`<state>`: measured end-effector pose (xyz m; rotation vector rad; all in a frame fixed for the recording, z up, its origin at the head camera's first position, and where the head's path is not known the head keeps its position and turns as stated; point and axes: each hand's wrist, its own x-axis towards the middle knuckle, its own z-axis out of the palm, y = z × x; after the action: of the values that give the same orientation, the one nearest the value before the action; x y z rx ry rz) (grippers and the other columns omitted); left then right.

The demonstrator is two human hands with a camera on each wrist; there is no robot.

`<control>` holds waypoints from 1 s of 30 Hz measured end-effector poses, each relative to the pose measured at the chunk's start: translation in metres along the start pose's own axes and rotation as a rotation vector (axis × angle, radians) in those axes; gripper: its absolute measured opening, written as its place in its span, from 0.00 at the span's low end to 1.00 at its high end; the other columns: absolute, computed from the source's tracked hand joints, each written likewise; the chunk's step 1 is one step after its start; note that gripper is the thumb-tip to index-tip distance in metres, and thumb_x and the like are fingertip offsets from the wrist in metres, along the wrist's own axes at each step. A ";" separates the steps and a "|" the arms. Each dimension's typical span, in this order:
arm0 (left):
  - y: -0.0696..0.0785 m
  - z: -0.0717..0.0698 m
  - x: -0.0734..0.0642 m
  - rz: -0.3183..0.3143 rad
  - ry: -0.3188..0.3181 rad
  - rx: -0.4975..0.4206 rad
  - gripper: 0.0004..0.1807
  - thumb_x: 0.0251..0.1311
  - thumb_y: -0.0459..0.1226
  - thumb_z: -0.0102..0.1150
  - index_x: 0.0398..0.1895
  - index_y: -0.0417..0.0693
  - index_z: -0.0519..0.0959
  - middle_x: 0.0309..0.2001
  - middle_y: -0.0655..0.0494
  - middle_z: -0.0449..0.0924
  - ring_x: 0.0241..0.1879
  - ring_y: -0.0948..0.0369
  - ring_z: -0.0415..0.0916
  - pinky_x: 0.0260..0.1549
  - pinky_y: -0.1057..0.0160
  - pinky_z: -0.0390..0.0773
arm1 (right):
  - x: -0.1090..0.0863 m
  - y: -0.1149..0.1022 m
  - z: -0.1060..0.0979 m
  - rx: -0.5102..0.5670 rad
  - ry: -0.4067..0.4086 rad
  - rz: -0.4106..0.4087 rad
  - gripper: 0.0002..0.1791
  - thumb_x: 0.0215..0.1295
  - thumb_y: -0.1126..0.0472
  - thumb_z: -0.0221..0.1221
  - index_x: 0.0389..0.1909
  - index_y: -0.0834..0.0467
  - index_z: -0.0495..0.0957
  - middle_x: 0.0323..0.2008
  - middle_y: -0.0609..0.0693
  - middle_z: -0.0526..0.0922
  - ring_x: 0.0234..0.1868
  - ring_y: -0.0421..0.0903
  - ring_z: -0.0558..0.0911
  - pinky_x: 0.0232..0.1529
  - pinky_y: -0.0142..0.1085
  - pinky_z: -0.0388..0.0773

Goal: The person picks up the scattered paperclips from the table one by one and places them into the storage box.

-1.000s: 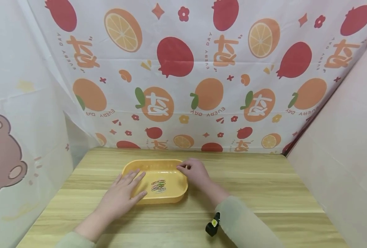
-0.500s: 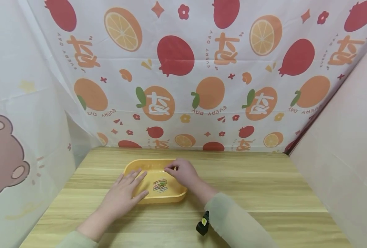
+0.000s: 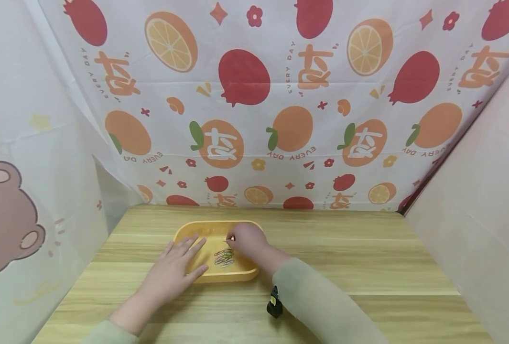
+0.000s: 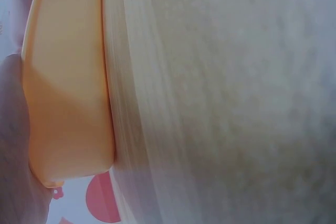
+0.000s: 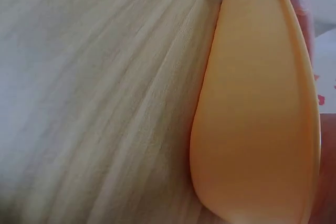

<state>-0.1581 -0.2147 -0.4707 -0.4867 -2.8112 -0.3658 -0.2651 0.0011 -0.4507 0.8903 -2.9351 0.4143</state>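
A yellow tray with rounded corners sits on the wooden table. Several coloured paper clips lie in a loose pile on its floor. Over the tray's left end rests my left hand, fingers spread and straight across the rim. Inside the right part of the tray, my right hand pinches thumb and forefinger together just behind the pile. A thin pale sliver shows at those fingertips, apparently a paper clip, mostly hidden. Both wrist views show mainly the tray's outer wall, with parts of the hands at the rim.
The wood-grained table spreads around the tray. A fruit-printed cloth hangs behind it, with pale cloths at both sides. A small black device is worn at the right sleeve.
My right hand has moved left and inward from the tray's right rim, toward the paper clips, with its fingers pinched. My left hand keeps its place on the tray.
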 end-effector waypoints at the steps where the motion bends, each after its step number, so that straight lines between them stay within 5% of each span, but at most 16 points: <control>1: 0.000 0.000 0.000 0.002 0.004 -0.002 0.38 0.65 0.58 0.57 0.75 0.56 0.63 0.74 0.49 0.61 0.73 0.45 0.55 0.71 0.37 0.48 | 0.002 -0.001 0.001 -0.040 -0.003 -0.015 0.06 0.66 0.52 0.63 0.32 0.44 0.88 0.29 0.34 0.83 0.32 0.34 0.79 0.38 0.30 0.77; 6: 0.001 0.001 0.001 0.016 0.020 -0.013 0.38 0.65 0.58 0.57 0.75 0.56 0.63 0.74 0.48 0.61 0.73 0.44 0.56 0.71 0.38 0.48 | 0.008 -0.004 0.005 -0.173 -0.035 -0.058 0.09 0.67 0.54 0.60 0.30 0.43 0.87 0.28 0.34 0.83 0.31 0.35 0.79 0.34 0.31 0.77; 14: 0.001 0.001 0.002 0.012 -0.001 -0.006 0.39 0.66 0.59 0.56 0.76 0.56 0.62 0.75 0.49 0.60 0.74 0.45 0.54 0.72 0.39 0.46 | 0.009 -0.004 0.010 -0.233 -0.058 -0.019 0.10 0.66 0.54 0.62 0.24 0.46 0.84 0.22 0.37 0.79 0.24 0.38 0.75 0.30 0.34 0.77; 30: -0.002 0.002 0.001 0.001 -0.011 0.008 0.39 0.66 0.59 0.56 0.76 0.56 0.62 0.75 0.50 0.59 0.74 0.46 0.54 0.71 0.37 0.47 | 0.012 -0.003 0.009 -0.188 -0.075 -0.033 0.07 0.67 0.54 0.61 0.32 0.46 0.87 0.29 0.38 0.83 0.30 0.38 0.78 0.37 0.34 0.79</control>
<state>-0.1606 -0.2159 -0.4724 -0.4897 -2.8221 -0.3522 -0.2729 -0.0099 -0.4574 0.9466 -2.9582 0.1019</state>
